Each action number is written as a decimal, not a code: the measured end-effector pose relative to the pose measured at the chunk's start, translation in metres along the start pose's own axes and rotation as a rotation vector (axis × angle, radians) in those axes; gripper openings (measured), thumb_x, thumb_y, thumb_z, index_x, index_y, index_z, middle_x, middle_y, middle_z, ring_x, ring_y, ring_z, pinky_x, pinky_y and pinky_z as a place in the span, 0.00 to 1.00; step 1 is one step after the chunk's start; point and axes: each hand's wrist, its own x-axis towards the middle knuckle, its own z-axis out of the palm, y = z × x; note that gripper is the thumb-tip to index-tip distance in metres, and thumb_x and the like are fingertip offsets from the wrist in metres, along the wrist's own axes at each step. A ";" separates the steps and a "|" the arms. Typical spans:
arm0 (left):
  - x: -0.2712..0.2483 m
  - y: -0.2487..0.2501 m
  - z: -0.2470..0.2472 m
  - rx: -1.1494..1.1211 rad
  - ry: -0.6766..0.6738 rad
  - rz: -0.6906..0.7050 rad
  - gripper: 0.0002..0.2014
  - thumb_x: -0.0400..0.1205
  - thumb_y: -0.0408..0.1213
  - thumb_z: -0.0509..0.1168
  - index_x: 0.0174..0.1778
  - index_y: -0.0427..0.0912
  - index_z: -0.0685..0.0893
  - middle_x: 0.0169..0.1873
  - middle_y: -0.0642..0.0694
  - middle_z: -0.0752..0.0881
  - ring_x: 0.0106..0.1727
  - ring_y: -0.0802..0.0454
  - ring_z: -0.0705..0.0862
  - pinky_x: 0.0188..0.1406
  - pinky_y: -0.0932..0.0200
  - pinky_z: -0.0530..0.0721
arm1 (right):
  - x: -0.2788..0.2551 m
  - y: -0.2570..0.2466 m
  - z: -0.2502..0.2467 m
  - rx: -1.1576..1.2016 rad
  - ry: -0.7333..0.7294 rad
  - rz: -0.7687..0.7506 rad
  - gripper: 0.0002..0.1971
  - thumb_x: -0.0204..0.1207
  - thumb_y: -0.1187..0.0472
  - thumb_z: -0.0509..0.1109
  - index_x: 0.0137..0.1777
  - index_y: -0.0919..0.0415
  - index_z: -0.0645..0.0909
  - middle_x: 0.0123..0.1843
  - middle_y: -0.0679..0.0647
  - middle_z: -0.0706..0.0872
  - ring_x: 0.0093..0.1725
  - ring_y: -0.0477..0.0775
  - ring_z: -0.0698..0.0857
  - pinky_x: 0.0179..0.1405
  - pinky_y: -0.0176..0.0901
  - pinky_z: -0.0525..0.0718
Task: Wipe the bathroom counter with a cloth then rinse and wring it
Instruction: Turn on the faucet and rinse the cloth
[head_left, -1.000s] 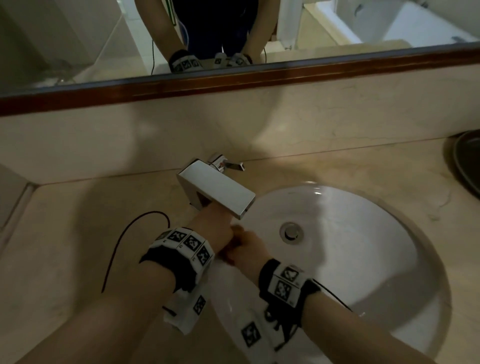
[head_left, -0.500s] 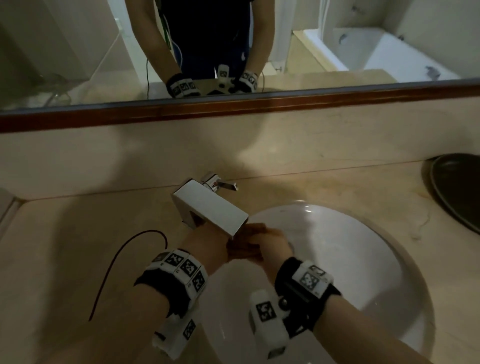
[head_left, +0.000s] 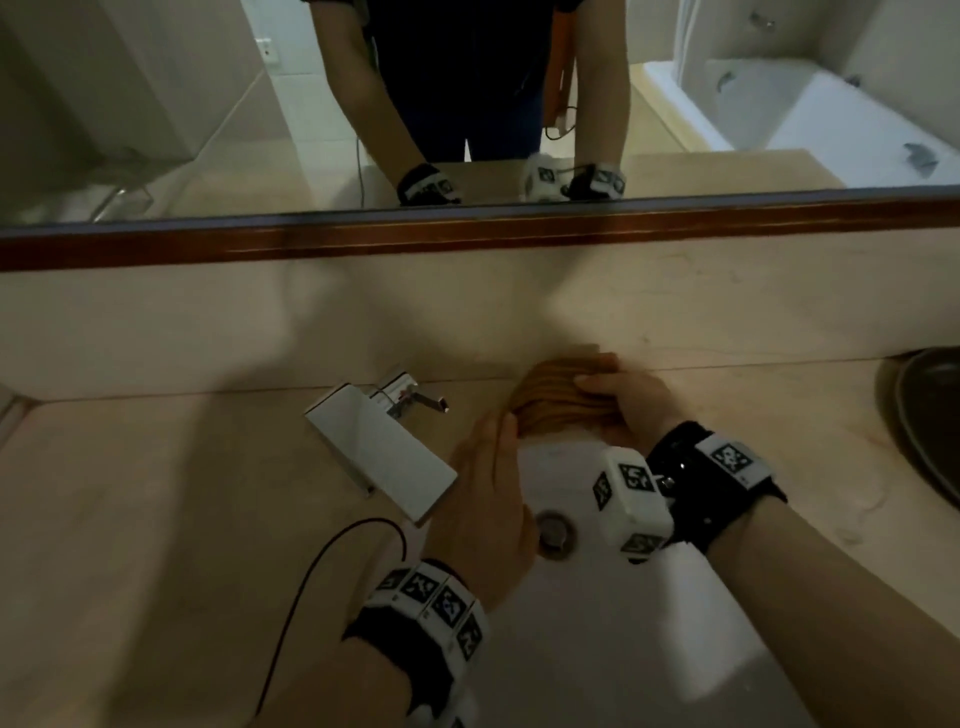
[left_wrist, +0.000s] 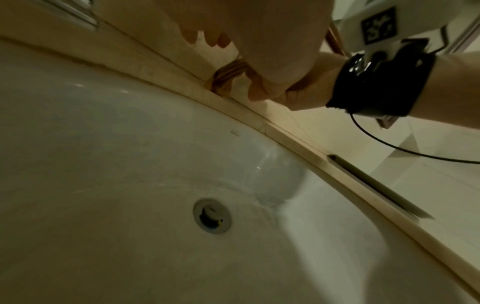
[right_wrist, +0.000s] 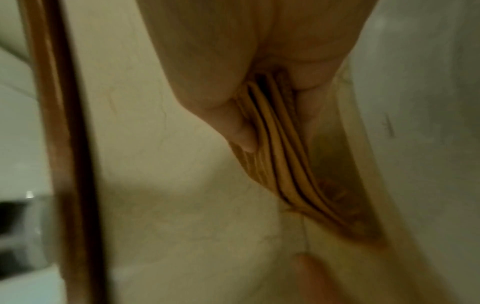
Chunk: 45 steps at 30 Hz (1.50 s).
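Note:
An orange-brown cloth (head_left: 561, 400), bunched into folds, lies on the beige counter (head_left: 156, 519) at the back rim of the white sink (head_left: 597, 649), against the backsplash. My right hand (head_left: 602, 400) grips its right end, thumb on top. In the right wrist view the thumb presses into the cloth's folds (right_wrist: 280, 154). My left hand (head_left: 501, 431) reaches over the basin with straight fingers touching the cloth's left end. The left wrist view shows the cloth (left_wrist: 226, 76) on the rim beneath both hands.
A square chrome faucet (head_left: 384, 457) juts over the basin just left of my left hand. The drain (head_left: 556, 530) sits below my hands. A dark round dish (head_left: 930, 415) stands at the counter's right edge. A black cable (head_left: 322, 571) trails across the left counter. The mirror's wooden frame (head_left: 467, 236) runs above the backsplash.
Both hands have left the spot under the faucet spout and moved back and right to the counter behind the basin. The bunched cloth now shows there in my right hand.

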 end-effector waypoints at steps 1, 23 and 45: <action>0.005 0.002 0.002 -0.009 0.012 -0.017 0.42 0.84 0.43 0.56 0.81 0.40 0.31 0.83 0.45 0.34 0.84 0.50 0.37 0.80 0.58 0.35 | 0.013 0.001 -0.005 -0.115 0.061 -0.076 0.06 0.75 0.71 0.70 0.46 0.61 0.84 0.43 0.62 0.90 0.37 0.58 0.90 0.39 0.50 0.91; 0.085 0.050 0.002 -0.731 0.373 -0.293 0.18 0.78 0.24 0.61 0.61 0.44 0.81 0.41 0.50 0.86 0.38 0.58 0.85 0.40 0.61 0.86 | 0.024 -0.007 -0.044 -0.248 -0.307 -0.148 0.18 0.71 0.66 0.76 0.61 0.65 0.84 0.56 0.63 0.89 0.58 0.63 0.87 0.61 0.55 0.85; 0.070 -0.010 0.016 -0.366 0.248 -0.006 0.34 0.76 0.50 0.61 0.79 0.43 0.66 0.76 0.47 0.70 0.74 0.53 0.71 0.72 0.55 0.74 | 0.044 0.028 0.019 -0.735 0.094 -0.359 0.09 0.74 0.54 0.75 0.44 0.60 0.89 0.38 0.53 0.90 0.40 0.53 0.89 0.41 0.45 0.87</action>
